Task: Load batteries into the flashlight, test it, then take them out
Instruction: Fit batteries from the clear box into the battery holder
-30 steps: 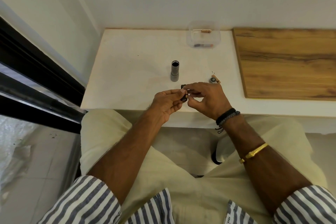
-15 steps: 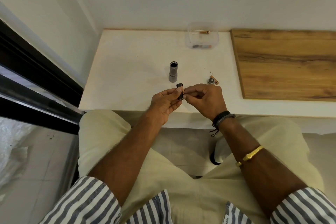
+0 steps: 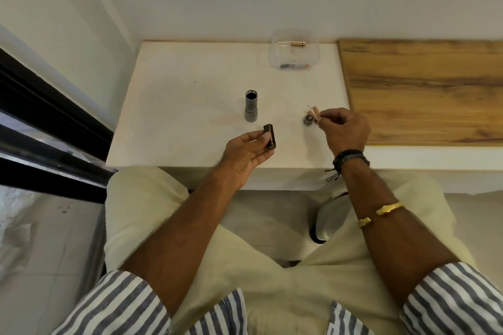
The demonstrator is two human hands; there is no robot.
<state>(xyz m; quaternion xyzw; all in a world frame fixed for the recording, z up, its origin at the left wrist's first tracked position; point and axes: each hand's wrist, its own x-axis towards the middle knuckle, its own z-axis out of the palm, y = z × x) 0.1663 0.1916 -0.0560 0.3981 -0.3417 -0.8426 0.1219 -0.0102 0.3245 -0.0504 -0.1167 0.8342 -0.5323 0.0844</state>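
While left hand point(image 3: 245, 155) grips battery holder point(image 3: 270, 136), right hand point(image 3: 345, 130) pinches battery point(image 3: 315, 112) beside cap point(image 3: 308, 119); flashlight body point(image 3: 251, 107) upright, clear box point(image 3: 275, 58) behind.

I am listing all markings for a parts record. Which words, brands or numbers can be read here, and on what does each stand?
Nothing can be quoted as readable.
On the shirt tag: a few dark letters, too blurred to read.
On the batteries at the right hand: any print is too small to read.
On the battery holder, flashlight body and clear box: no text visible.
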